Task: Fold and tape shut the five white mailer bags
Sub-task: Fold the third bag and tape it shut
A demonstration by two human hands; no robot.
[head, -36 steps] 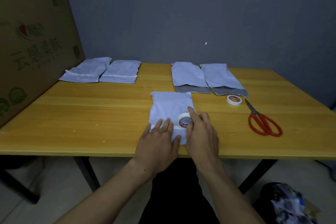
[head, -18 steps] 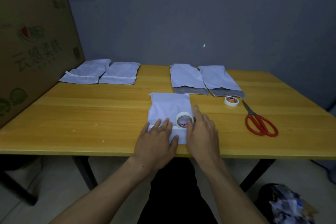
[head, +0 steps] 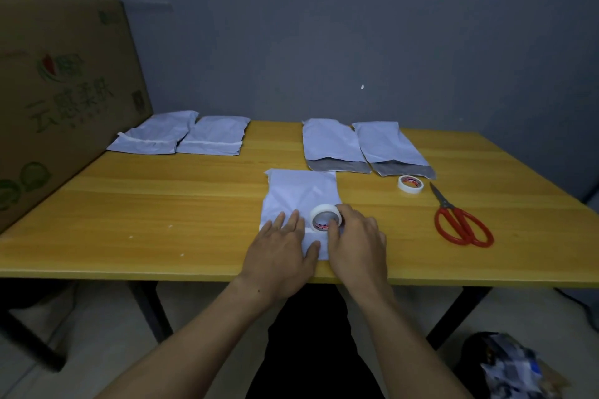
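Observation:
A white mailer bag (head: pixel 299 196) lies near the front edge of the yellow table (head: pixel 162 204), its near end folded over. My left hand (head: pixel 280 253) presses flat on that fold with straight fingers. My right hand (head: pixel 356 246) grips a white tape roll (head: pixel 325 218) that stands on the bag, with a strip of tape running left under my left fingers. Two folded, taped bags (head: pixel 155 138) (head: pixel 214 138) lie at the back left. Two bags (head: pixel 332 146) (head: pixel 390 147) with grey open flaps lie at the back right.
A second tape roll (head: pixel 410 184) and red-handled scissors (head: pixel 460 220) lie right of the bag in front of me. A large cardboard box (head: pixel 58 91) stands along the table's left side. A grey wall is behind. A crumpled bag (head: pixel 512 366) sits on the floor at right.
My right hand has closed round the tape roll and drawn it slightly right along the fold. My left hand stays pressed on the bag.

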